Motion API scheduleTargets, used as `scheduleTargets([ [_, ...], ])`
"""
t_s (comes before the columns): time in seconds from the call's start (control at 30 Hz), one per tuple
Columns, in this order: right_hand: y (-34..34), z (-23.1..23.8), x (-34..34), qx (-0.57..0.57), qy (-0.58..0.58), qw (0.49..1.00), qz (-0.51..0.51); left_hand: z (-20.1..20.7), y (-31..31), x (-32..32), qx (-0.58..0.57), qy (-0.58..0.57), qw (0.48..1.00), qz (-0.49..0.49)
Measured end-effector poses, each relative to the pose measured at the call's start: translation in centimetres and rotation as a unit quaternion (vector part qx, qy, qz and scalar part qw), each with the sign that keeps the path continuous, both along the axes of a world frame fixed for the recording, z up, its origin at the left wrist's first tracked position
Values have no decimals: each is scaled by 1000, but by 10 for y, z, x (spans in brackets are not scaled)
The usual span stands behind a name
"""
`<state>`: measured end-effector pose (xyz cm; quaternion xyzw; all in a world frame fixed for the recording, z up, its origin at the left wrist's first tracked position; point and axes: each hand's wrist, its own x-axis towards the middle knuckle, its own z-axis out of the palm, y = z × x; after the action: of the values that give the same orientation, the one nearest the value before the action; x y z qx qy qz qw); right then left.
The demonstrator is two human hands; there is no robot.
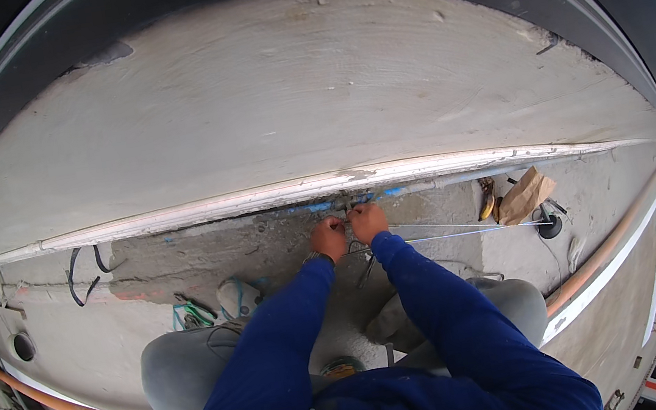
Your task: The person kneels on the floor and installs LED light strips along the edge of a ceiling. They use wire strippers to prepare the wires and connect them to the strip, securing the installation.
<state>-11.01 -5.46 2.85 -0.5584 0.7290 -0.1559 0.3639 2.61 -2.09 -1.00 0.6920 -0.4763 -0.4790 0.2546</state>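
Note:
Both hands meet in front of me at the foot of a plastered wall (279, 110), close to a white trim strip (258, 200). My left hand (329, 238) has its fingers bent and pinched together. Beside it, nearly touching, my right hand (368, 222) is pinched too. Whatever sits between the fingertips is too small to make out. From near the hands a thin white line (469, 231) runs right, toward a black round object (549, 226). Just below the hands, a dark thin tool (366, 271) lies on the wet grey floor strip (266, 249).
Green-handled pliers (195, 310) lie left of my left forearm, near a grey-white rounded item (238, 296). Black bent straps (80, 278) rest farther left. A crumpled brown paper bag (526, 195) and a yellow-black tool (487, 198) are at right. An orange pipe (85, 402) runs behind me.

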Motion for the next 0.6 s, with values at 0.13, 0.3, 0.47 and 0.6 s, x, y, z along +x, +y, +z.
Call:
scheduleTargets([
  [0.13, 1, -1, -1, 7, -24, 1000, -6, -13, -8, 6, -9, -38, 999, -17],
  [0.3, 2, -1, 6, 51, -67, 996, -17, -19, -6, 11, 22, -51, 998, 2],
  [0.47, 7, -19, -7, 81, -171, 972, -143, -19, -18, -5, 81, -54, 995, 25],
  [0.6, 10, -11, -3, -23, -73, 991, -107, -23, -21, -9, 99, -82, 990, 51],
])
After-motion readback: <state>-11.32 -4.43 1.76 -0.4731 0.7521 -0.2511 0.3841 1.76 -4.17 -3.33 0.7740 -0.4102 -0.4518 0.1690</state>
